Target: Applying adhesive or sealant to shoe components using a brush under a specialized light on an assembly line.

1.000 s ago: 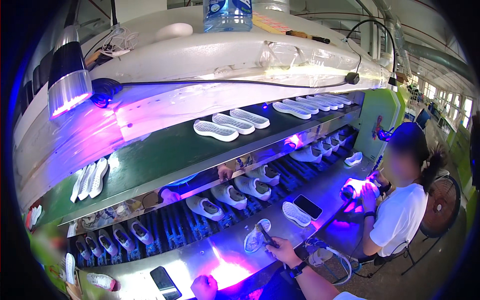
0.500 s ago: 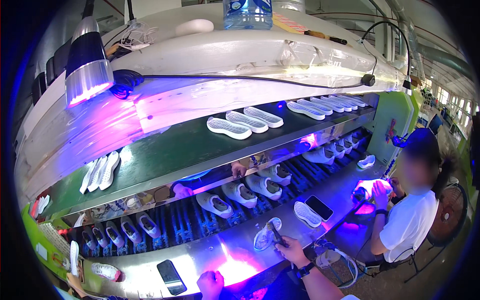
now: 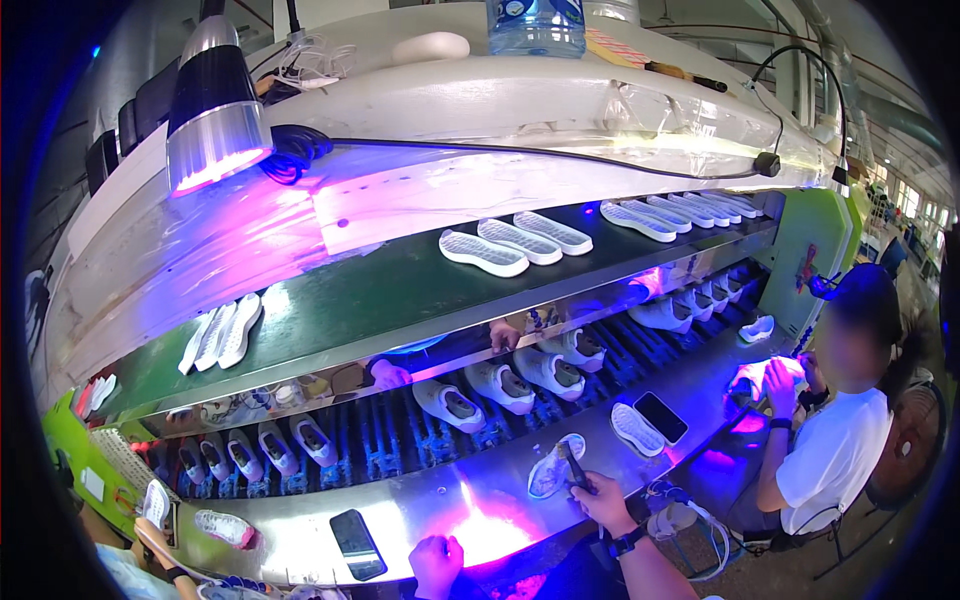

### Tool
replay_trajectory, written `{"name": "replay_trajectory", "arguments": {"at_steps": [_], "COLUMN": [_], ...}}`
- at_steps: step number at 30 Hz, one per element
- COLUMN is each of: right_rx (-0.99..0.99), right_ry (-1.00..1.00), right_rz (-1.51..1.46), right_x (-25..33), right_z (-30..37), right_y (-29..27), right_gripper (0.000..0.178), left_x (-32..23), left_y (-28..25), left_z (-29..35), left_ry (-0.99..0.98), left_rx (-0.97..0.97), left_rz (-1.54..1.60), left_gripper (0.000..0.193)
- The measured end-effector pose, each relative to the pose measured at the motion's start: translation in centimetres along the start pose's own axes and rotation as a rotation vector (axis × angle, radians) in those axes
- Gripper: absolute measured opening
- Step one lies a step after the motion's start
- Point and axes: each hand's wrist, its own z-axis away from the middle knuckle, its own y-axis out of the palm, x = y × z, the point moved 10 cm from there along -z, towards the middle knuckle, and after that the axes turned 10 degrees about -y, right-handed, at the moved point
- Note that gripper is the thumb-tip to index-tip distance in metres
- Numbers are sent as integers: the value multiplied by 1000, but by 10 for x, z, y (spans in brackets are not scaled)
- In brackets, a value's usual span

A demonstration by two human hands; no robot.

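Note:
My right hand [image 3: 604, 503] is closed round the handle of a brush [image 3: 573, 466]. The brush's tip reaches down to a white, shoe-shaped piece [image 3: 553, 473] with a crumpled look, lying on the metal bench; whether it is a dish or a shoe part I cannot tell. My left hand [image 3: 437, 562] is closed in a fist at the bench's front edge, beside a bright pink-white patch of light. What it holds, if anything, is hidden. A white shoe sole [image 3: 637, 430] rests on the bench to the right.
Two phones, one black [image 3: 358, 546] and one near the sole [image 3: 662, 417], lie on the bench. White shoes [image 3: 449, 406] stand on the blue-lit conveyor [image 3: 385, 455]; soles [image 3: 484, 254] line the green belt [image 3: 370, 300]. A co-worker [image 3: 835, 430] sits right; another person's arm [image 3: 165, 555] shows left.
The whole view has shifted, so the bench and shoes appear farther right. My right hand still holds the brush at the white piece, and my left hand stays closed.

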Motion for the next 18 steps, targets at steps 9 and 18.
{"name": "replay_trajectory", "arguments": {"at_steps": [9,18], "right_rx": [-2,8], "right_ry": [15,14], "right_rz": [0,-2], "right_x": [2,6], "right_z": [8,14], "right_y": [8,21], "right_gripper": [18,15], "left_x": [4,7], "left_y": [-10,-25], "left_z": [0,3], "left_ry": [-12,-35], "left_rx": [6,16], "left_rz": [5,-8], "left_gripper": [22,23]}}
